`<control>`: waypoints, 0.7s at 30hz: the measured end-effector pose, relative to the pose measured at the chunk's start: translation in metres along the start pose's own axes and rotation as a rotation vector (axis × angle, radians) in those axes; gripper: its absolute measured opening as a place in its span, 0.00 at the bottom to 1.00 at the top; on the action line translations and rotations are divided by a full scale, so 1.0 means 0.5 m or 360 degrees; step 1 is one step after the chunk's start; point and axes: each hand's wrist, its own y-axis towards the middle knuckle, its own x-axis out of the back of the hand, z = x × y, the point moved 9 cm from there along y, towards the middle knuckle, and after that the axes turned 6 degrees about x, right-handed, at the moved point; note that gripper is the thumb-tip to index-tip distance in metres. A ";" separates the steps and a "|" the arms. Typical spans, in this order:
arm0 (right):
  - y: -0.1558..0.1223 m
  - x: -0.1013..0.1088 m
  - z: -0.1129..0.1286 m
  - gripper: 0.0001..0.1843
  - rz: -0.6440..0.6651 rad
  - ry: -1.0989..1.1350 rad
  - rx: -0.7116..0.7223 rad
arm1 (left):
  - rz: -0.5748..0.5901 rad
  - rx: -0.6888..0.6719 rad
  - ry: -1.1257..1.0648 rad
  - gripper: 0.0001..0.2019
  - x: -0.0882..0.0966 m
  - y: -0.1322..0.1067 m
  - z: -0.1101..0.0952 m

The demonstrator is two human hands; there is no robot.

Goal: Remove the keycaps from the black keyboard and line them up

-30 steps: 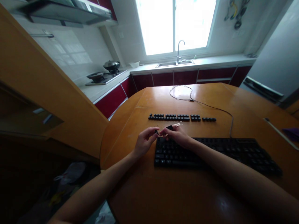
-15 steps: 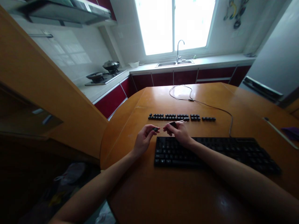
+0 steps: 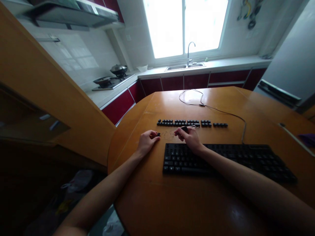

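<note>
My left hand pinches a small black keycap low over the table, left of the keyboard's top corner. My right hand is closed around a keycap puller with a dark handle and thin metal wires pointing right. It hovers above the upper row of the black keyboard, whose top row appears stripped of caps. Behind the hands, loose keycaps stand in rows on the table. Thin dark strands, perhaps hair or dust, lie between my hands.
The wooden table has a curved left edge. A thin cable runs from the keyboard toward the back. At the right lie a pale stick and a purple cloth. Counter, sink and stove stand beyond.
My left hand has moved left and slightly down, away from my right hand, with the keycap still in its fingers. My right hand has barely moved.
</note>
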 end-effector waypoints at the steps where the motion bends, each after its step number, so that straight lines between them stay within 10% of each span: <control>1: 0.000 0.001 -0.001 0.22 -0.0004 -0.0007 -0.0004 | 0.0001 -0.0014 0.0033 0.12 0.000 0.001 0.002; 11: 0.000 0.000 0.000 0.23 -0.0001 -0.0021 -0.0009 | 0.0501 -0.0371 -0.0025 0.17 -0.019 0.009 -0.012; 21: 0.001 -0.008 -0.006 0.22 0.0033 0.0004 -0.0001 | 0.0232 -0.0465 0.0261 0.12 -0.018 0.026 -0.029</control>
